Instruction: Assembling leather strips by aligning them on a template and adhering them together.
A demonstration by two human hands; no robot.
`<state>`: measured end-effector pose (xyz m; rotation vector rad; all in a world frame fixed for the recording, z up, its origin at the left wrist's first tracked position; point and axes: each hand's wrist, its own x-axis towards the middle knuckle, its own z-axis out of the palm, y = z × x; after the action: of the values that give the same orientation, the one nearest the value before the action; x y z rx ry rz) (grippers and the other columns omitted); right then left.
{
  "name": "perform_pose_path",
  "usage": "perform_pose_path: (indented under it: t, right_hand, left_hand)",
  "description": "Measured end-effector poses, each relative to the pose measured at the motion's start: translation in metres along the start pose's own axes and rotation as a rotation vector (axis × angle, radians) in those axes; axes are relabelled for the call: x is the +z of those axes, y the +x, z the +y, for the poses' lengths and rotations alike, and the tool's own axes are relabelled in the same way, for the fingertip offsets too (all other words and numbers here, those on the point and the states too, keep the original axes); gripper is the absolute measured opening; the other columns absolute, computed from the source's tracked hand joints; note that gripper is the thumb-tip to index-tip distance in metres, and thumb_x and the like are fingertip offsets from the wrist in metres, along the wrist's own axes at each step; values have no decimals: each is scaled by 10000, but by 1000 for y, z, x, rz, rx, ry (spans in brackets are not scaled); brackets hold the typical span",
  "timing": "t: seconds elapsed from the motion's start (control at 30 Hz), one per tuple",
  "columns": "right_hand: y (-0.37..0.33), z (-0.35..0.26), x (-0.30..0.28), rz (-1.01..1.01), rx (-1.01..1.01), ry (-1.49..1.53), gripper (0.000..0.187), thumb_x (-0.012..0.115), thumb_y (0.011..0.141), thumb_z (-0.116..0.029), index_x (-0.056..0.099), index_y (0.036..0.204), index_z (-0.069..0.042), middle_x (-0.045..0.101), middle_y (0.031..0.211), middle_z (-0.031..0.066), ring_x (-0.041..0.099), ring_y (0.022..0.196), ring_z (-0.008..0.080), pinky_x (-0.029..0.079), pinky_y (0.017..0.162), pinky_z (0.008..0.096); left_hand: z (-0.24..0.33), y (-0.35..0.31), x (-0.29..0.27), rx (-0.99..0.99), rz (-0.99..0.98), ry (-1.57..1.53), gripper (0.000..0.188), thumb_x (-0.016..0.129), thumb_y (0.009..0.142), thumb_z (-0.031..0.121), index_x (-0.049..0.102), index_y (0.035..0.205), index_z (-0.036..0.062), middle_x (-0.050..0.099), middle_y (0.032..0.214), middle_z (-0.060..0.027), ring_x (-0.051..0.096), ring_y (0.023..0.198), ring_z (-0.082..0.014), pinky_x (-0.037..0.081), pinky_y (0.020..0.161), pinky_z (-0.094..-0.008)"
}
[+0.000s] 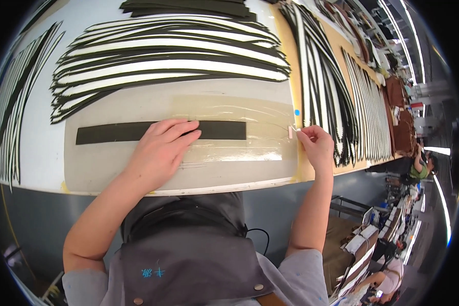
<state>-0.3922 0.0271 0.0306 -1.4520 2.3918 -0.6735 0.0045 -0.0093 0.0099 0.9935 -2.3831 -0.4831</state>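
The left hand [160, 145] lay palm down over the middle of a long dark strip [219, 130], with its fingers loosely stretched out and pointing to the right. It hid part of the strip, but both ends showed. The right hand [319, 145] was near the right edge of the mat, past the strip's right end. Its thumb and first finger were pinched together, but what was between the tips was too small to tell. Just beside them was a tiny pink piece [290, 132].

The strip lay flat, from side to side, on a grey mat [112, 173]. A shiny clear sheet [260, 154] covered part of the mat. A blue dot [297, 112] sat near the mat's right edge.

A big pile of black and white strips [178, 66] filled the space behind the dark strip. More dark pieces [188, 7] were stacked behind that pile. Other striped bundles lay on the left [23, 102] and on the right [316, 76] of the white worktop [46, 158]. Brown pieces [403, 127] lay farther right.

Both bare arms reached up from below, bent at the elbows, on each side of a dark apron [188, 255]. Far off to the right was a person in green [419, 169].
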Motion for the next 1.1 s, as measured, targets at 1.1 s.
perform_pose_path:
  t: [1.1]
  right_hand:
    - [-40,-165,76,-602,-208,870,100,713,949,-64,672,1006,7,692,876,28,646,726,71,523,647,213]
  left_hand:
    - [2,2,-1,17,-6,6,361,655,882,48,694,1238,92,650,1280,-62,568,1234,-284,460,1028,-423]
